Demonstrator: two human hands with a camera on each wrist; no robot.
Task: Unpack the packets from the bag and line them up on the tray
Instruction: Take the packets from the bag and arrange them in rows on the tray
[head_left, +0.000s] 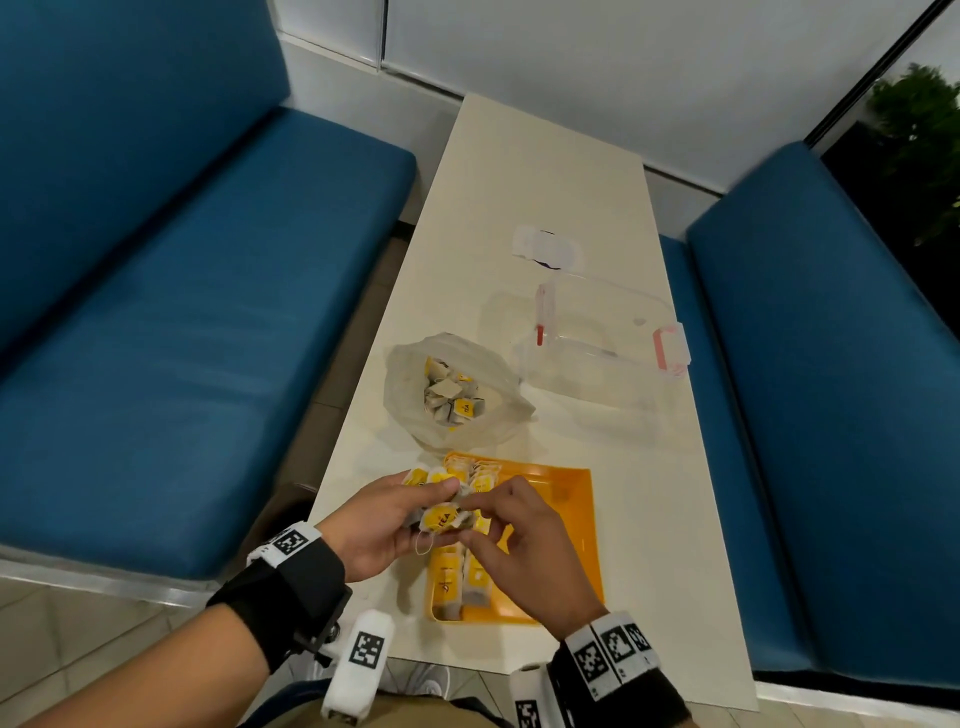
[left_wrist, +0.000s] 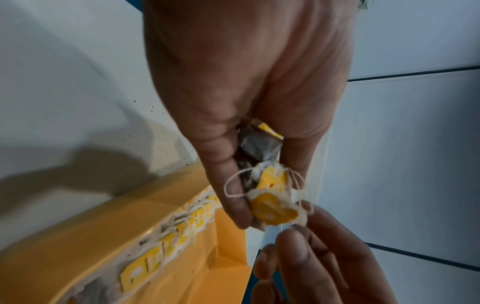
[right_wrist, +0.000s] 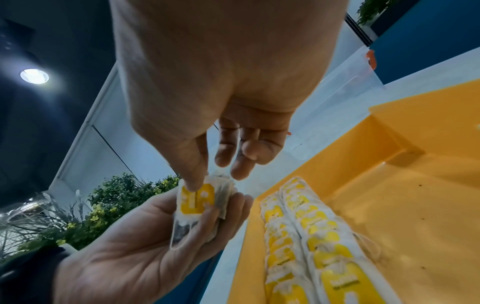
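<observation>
My left hand (head_left: 387, 525) holds a small bunch of tea packets (head_left: 441, 517) with yellow tags just above the left edge of the yellow tray (head_left: 561, 499). My right hand (head_left: 519, 540) pinches the top packet (right_wrist: 197, 198) of that bunch between thumb and forefinger. In the left wrist view the left fingers curl round the packets (left_wrist: 270, 209), strings dangling. Two rows of packets (right_wrist: 306, 232) lie lined up along the tray's left side. The clear plastic bag (head_left: 457, 395) with more packets stands open behind the tray.
A clear plastic box (head_left: 597, 338) with red clips and its lid (head_left: 545, 247) lie farther back on the long white table (head_left: 665, 545). Blue benches (head_left: 182, 286) flank both sides. The tray's right half (right_wrist: 402, 205) is bare.
</observation>
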